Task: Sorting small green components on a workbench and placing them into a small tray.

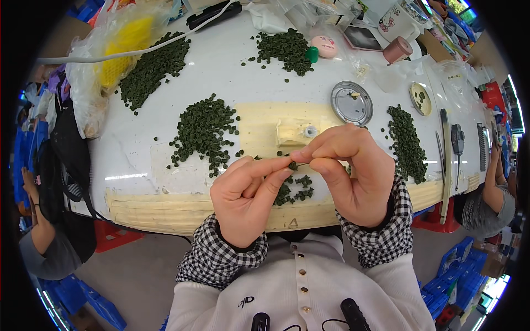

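Dark green and tiny, a small bead (293, 164) sits pinched between the fingertips of both hands just above the near edge of the bench (138, 160). The left hand (248, 201) has its thumb and forefinger pressed together on the bead from the left. The right hand (348, 174) closes on it from the right, fingers curled and clamped, with what looks like a thin pin or wire at its fingertips; too fine to tell. Under the hands lies a small scatter of green beads (295, 190) on a strip of tan tape. A larger heap of beads (204, 132) lies toward the bench's middle left, another strip of beads (407, 144) toward the right edge. A round metal lid (351, 102) rests beyond the right hand, and a small cream block (295, 132) sits just beyond the fingertips.
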{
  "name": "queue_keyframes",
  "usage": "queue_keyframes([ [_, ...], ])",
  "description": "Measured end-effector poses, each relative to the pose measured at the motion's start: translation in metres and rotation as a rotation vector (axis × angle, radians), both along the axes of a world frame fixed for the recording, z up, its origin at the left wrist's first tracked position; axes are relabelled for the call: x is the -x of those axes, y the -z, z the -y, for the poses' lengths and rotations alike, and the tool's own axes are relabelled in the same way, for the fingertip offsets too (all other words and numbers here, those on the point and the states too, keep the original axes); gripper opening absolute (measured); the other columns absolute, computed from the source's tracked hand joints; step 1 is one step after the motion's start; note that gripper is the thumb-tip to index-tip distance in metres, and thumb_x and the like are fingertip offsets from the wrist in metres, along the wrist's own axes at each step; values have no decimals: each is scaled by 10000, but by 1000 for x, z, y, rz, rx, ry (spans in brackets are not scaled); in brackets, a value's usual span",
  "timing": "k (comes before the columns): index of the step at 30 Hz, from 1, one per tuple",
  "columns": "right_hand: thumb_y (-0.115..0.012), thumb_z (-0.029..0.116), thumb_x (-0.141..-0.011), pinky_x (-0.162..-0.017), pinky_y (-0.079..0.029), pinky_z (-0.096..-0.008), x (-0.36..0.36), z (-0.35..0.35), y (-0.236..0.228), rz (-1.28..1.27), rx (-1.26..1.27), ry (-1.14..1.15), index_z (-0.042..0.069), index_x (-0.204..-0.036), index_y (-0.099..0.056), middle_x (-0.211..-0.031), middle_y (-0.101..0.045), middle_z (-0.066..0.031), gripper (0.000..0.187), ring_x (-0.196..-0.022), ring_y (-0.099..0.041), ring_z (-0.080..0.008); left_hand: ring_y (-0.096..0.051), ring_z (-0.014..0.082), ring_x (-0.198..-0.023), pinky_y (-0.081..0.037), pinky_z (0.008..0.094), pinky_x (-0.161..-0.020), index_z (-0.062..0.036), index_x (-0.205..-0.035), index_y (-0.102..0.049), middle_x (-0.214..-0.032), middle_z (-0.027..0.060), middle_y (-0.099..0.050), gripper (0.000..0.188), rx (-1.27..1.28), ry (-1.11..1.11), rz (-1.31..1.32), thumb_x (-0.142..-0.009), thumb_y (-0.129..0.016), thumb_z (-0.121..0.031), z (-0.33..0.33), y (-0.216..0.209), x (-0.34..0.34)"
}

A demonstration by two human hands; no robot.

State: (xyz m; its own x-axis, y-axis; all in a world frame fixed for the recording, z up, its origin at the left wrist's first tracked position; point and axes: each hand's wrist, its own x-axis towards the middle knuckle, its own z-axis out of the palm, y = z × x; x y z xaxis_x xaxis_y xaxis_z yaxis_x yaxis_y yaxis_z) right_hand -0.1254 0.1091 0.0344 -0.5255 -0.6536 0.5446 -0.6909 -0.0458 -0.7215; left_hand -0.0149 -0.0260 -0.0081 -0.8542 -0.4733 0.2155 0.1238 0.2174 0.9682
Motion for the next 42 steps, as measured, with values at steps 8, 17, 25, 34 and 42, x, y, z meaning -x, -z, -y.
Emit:
queue_keyframes([
  [8,-548,109,-938,-735,-482,-270,-3,-3,2,135,-24,73,-14,-911,-506,-834,-640,-112,133,-784,-612,-166,-310,50,-530,-274,205,-503,-7,-966,-698,-560,-53,-328,180,22,-8,-8,-788,-696,22,0,0,0],
  [17,-712,63,-756,-592,-466,-325,15,5,16,-304,-163,388,22,-824,-596,-753,-568,-90,140,-682,-566,-254,-298,47,-528,-266,202,-503,-5,-972,-701,-564,-55,-311,185,22,-14,-18,-788,-699,20,0,1,-1],
  [25,-715,53,-741,-616,-460,-340,9,2,9,-366,-203,434,24,-904,-649,-793,-586,-91,178,-708,-558,-252,-285,45,-523,-254,203,-497,-5,-967,-703,-571,-56,-307,178,-17,-33,-32,-791,-700,10,-1,1,-1],
  [34,-662,-46,-749,-623,-453,-306,-34,-14,13,35,-162,184,-6,-1055,-661,-844,-609,-100,308,-712,-560,-231,-299,30,-527,-265,194,-498,-8,-987,-699,-579,-62,-331,184,-117,-8,-34,-804,-687,10,1,2,-2],
  [42,-654,-52,-749,-629,-454,-293,-30,-15,27,145,-111,61,-11,-1116,-644,-861,-609,-108,370,-712,-552,-225,-316,38,-517,-262,204,-485,-25,-982,-706,-571,-50,-359,184,-67,-4,-12,-804,-683,16,0,-1,0],
])
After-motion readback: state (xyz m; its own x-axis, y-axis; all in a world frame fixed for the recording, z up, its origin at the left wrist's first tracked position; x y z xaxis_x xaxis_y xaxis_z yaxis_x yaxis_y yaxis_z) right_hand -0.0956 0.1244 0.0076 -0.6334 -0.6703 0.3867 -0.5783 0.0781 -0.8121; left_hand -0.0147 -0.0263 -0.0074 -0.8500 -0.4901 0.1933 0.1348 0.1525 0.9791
